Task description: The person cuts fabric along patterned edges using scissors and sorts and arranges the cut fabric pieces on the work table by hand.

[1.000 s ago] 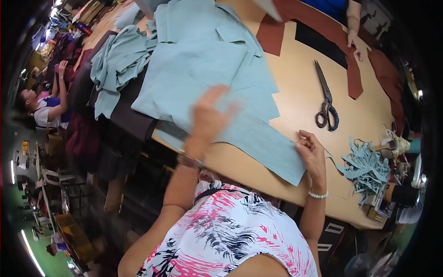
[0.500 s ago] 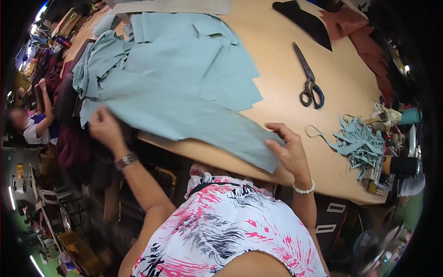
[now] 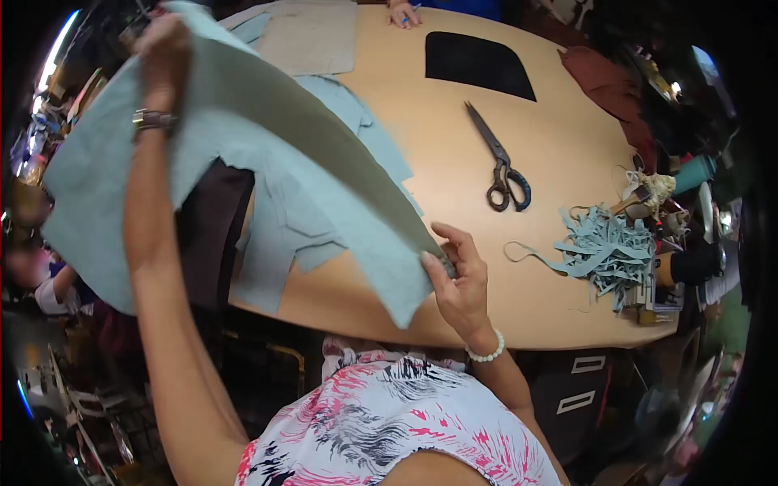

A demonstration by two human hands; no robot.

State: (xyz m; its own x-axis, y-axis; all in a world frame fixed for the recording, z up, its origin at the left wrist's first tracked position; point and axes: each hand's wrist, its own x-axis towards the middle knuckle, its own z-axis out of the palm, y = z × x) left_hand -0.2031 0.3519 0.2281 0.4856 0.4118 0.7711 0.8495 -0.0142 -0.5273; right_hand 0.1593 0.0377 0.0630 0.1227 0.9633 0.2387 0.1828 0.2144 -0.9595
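A large light blue-green fabric piece [image 3: 284,154] hangs stretched between my two hands, its darker underside partly turned up. My left hand [image 3: 164,57], raised at the upper left and slightly blurred, is closed on its far edge. At the table's middle, my right hand [image 3: 460,279] pinches the other end between thumb and fingers. More blue-green cloth [image 3: 271,235] lies beneath it on the table. Dark scissors [image 3: 501,166] rest beyond my right hand, blades pointing away.
A heap of blue-green strips [image 3: 604,247] lies on the table [image 3: 397,65] at right, beside tools and spools. Farther back are a black panel [image 3: 478,65], rust-brown cloth [image 3: 604,85], a grey sheet [image 3: 312,36] and another person's hand [image 3: 403,14]. Dark cloth [image 3: 215,219] hangs at left.
My left hand has swung up and away, lifting the fabric off the table and turning part of its underside up. My right hand keeps its end. The view has shifted.
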